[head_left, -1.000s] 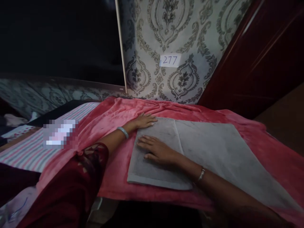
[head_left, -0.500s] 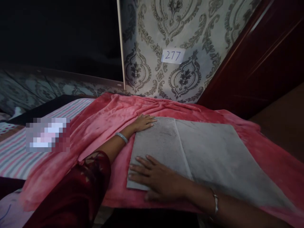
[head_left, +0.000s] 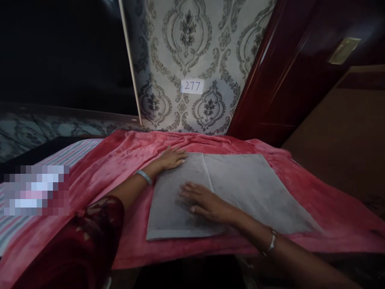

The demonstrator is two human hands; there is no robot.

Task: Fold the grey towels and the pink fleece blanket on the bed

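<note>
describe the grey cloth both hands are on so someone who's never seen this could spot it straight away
Start at the patterned wall with the 277 label; below it a pink blanket covers the surface. The grey cloth lies flat on it, the left hand at its far corner, the right hand flat on top. It is the only grey, smooth, folded piece there.

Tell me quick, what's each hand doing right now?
Left hand: open, flat at the far edge of the folded grey cloth.
Right hand: open, flat on that cloth, holding nothing.
</note>
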